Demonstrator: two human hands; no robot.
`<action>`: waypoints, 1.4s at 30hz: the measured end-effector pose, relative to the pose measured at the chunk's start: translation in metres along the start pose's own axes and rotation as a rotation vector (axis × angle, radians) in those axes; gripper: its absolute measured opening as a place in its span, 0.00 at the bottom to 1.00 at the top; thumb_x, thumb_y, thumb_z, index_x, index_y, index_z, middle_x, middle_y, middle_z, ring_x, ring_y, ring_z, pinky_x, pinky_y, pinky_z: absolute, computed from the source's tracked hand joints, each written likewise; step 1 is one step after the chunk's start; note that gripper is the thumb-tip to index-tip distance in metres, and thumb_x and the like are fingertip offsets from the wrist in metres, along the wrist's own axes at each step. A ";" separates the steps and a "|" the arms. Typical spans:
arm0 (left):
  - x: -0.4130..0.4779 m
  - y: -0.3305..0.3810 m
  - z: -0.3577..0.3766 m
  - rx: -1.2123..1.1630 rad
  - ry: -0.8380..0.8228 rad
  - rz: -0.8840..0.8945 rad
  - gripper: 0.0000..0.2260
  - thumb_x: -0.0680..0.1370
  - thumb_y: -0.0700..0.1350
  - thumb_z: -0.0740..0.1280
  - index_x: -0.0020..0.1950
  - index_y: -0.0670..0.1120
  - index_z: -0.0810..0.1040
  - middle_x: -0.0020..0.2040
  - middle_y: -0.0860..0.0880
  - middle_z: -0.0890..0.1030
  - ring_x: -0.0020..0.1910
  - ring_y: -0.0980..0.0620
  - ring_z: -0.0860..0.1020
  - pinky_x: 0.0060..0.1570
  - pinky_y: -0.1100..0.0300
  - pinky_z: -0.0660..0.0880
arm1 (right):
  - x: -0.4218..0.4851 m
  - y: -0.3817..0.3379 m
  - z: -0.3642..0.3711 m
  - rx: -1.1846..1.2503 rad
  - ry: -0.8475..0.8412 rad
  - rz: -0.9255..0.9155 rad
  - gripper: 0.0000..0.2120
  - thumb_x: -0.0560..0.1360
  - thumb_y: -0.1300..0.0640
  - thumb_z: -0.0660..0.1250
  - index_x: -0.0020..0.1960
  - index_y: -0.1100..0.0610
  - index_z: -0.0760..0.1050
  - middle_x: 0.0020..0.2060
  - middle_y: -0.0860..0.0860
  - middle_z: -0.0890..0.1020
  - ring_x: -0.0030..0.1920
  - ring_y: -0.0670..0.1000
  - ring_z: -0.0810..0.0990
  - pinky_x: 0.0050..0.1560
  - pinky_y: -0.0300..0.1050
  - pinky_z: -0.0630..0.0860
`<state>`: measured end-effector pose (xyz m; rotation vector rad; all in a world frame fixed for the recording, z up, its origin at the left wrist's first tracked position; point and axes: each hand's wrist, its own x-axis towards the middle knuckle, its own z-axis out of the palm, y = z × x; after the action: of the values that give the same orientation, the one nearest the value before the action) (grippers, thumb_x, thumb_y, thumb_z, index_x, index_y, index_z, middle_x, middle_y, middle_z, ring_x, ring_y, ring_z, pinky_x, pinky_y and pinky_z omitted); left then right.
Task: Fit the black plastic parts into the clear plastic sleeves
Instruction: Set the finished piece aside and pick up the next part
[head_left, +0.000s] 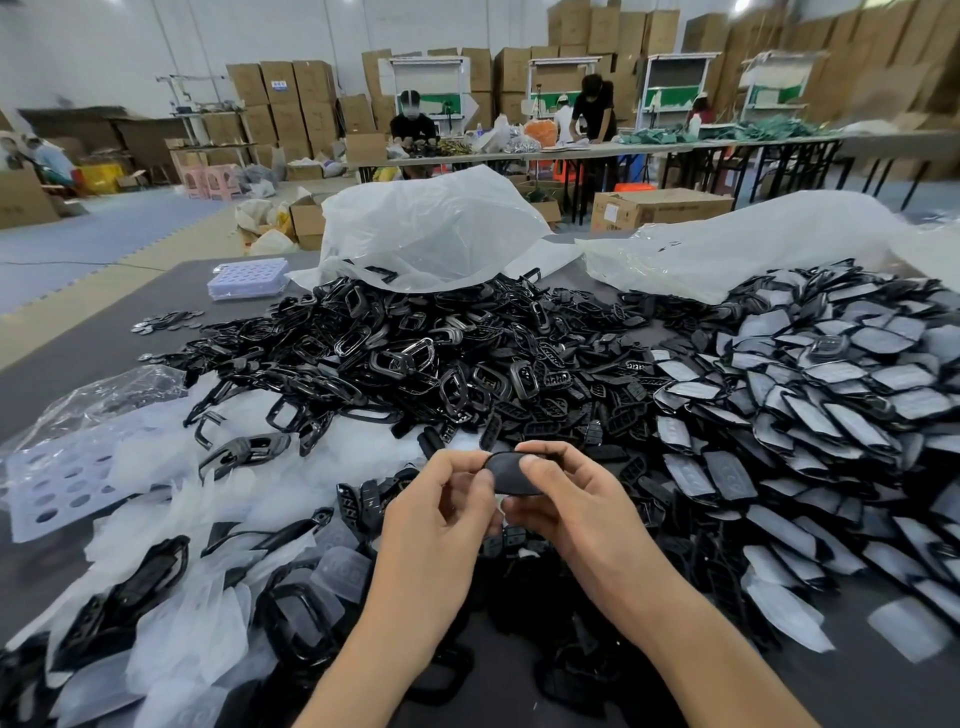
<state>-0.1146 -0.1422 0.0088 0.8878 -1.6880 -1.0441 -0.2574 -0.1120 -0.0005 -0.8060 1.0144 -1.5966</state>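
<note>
**One small part, two pinches, clutter all round**

The table (78, 358) carries the black pile (415, 358) at its middle. Right of the black pile spreads the sleeved pile (831, 389), its pieces overlapping. Left of the black pile and in front of it lie loose sleeves (197, 613). Just in front of the black pile, the left hand (441, 514) and right hand (566, 499) each pinch one end of a single part (506, 475), held above the clutter. Whether a sleeve covers it cannot be told.

Likely risks: the thin film could bunch or split if the part goes in skewed. A slipped pinch would drop the part among look-alikes. A finished piece set down carelessly could slide back into the black pile.
</note>
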 end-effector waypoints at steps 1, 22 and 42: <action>0.000 -0.001 0.000 0.018 -0.010 0.009 0.12 0.81 0.42 0.66 0.48 0.60 0.80 0.35 0.51 0.83 0.34 0.57 0.81 0.36 0.71 0.73 | -0.001 -0.001 0.000 0.004 -0.005 0.006 0.13 0.81 0.62 0.66 0.45 0.49 0.85 0.44 0.55 0.86 0.37 0.52 0.84 0.42 0.42 0.81; -0.005 -0.005 -0.002 0.306 -0.086 0.310 0.11 0.84 0.48 0.60 0.63 0.55 0.78 0.48 0.58 0.78 0.47 0.56 0.80 0.47 0.67 0.75 | -0.003 -0.007 -0.010 -0.203 -0.089 -0.046 0.08 0.67 0.51 0.76 0.38 0.50 0.76 0.37 0.53 0.83 0.37 0.51 0.82 0.45 0.45 0.81; -0.018 0.002 0.009 0.471 -0.184 0.424 0.17 0.78 0.48 0.59 0.64 0.63 0.74 0.43 0.63 0.77 0.31 0.59 0.74 0.31 0.69 0.69 | 0.002 -0.011 -0.011 -0.044 0.104 -0.089 0.15 0.70 0.58 0.72 0.30 0.46 0.70 0.29 0.47 0.75 0.31 0.46 0.75 0.37 0.39 0.75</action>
<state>-0.1179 -0.1235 0.0026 0.6833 -2.2086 -0.4566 -0.2715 -0.1100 0.0047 -0.8145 1.1040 -1.7120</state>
